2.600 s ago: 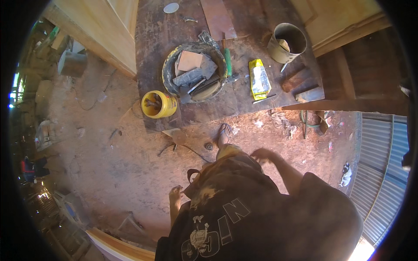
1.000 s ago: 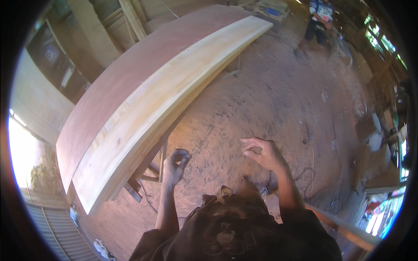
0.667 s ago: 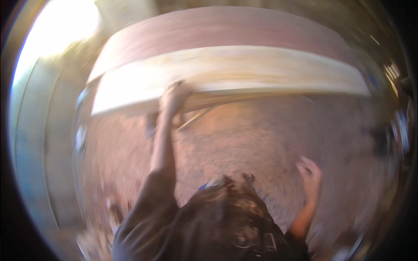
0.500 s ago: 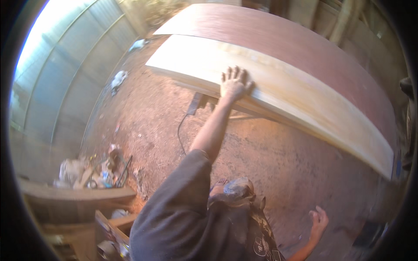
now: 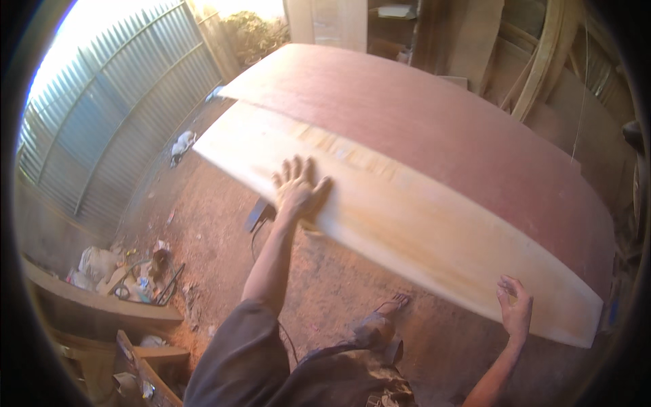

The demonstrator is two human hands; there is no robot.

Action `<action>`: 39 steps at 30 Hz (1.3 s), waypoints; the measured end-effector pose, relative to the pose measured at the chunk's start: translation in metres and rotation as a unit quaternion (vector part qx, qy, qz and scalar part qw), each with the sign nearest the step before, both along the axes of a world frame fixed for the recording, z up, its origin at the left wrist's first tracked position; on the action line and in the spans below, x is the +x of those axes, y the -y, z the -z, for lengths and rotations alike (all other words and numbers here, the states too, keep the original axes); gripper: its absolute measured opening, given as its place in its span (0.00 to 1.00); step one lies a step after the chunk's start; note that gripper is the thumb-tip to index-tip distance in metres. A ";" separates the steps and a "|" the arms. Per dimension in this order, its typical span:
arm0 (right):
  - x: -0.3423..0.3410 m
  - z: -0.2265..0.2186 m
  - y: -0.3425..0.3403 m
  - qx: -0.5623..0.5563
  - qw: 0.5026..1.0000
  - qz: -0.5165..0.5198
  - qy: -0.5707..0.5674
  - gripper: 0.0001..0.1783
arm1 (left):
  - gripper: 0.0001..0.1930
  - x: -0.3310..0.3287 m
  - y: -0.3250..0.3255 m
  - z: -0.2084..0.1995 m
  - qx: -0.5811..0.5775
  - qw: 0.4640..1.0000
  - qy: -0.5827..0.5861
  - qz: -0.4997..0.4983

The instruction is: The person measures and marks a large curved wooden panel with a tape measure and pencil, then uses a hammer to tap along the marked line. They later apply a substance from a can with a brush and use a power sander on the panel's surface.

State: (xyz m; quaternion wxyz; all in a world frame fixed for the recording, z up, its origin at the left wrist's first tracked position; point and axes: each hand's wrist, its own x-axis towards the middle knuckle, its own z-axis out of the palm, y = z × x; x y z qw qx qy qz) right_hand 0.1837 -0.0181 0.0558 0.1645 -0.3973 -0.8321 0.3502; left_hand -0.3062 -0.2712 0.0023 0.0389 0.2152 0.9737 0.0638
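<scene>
My left hand (image 5: 296, 188) lies flat with its fingers spread on a long pale wooden panel (image 5: 400, 217), close to its near edge. A row of yellowish patches runs along the panel's far side. Behind the panel is a wide reddish-brown sheet (image 5: 420, 129), partly covered by it. My right hand (image 5: 517, 308) is over the panel's near right part, fingers loosely bent and apart, holding nothing; whether it touches the wood I cannot tell.
A dark block with a cord (image 5: 260, 215) sits below the panel's near edge. Scraps and bags (image 5: 125, 271) lie at left, beside wooden beams (image 5: 95, 295). Corrugated metal sheeting (image 5: 108, 129) stands at far left. Boards (image 5: 468, 41) lean along the back.
The view has shifted, and the panel sits lower and further left in it. My right hand has risen from beside my body to the panel. My left hand stays flat on the wood.
</scene>
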 end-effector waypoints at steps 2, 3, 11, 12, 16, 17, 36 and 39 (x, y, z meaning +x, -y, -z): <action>-0.004 -0.001 -0.041 -0.002 0.999 0.001 0.043 0.18 | 0.45 0.001 -0.001 -0.003 0.002 1.000 0.007 -0.006; -0.001 -0.002 -0.059 -0.003 0.999 0.000 0.044 0.19 | 0.45 -0.001 -0.002 -0.005 0.000 1.000 -0.008 -0.004; 0.102 0.031 -0.176 0.040 0.989 0.117 0.080 0.22 | 0.43 0.000 -0.088 0.039 -0.011 0.995 -0.045 -0.084; 0.121 0.043 -0.194 0.000 0.987 0.148 0.070 0.22 | 0.43 0.018 -0.118 0.051 -0.020 0.998 -0.042 -0.050; 0.218 0.071 -0.243 0.031 0.985 0.065 0.158 0.22 | 0.40 0.172 -0.223 0.075 0.038 0.973 -0.051 0.222; 0.246 0.073 -0.240 -0.018 0.990 0.084 0.108 0.22 | 0.40 0.223 -0.239 0.073 0.039 0.958 -0.061 0.279; 0.499 0.172 -0.376 0.220 0.968 0.123 -0.002 0.30 | 0.46 0.533 -0.421 0.052 0.073 0.947 0.020 0.311; 0.483 0.139 -0.371 0.264 0.959 0.090 0.044 0.33 | 0.48 0.536 -0.418 0.051 0.070 0.985 -0.005 0.157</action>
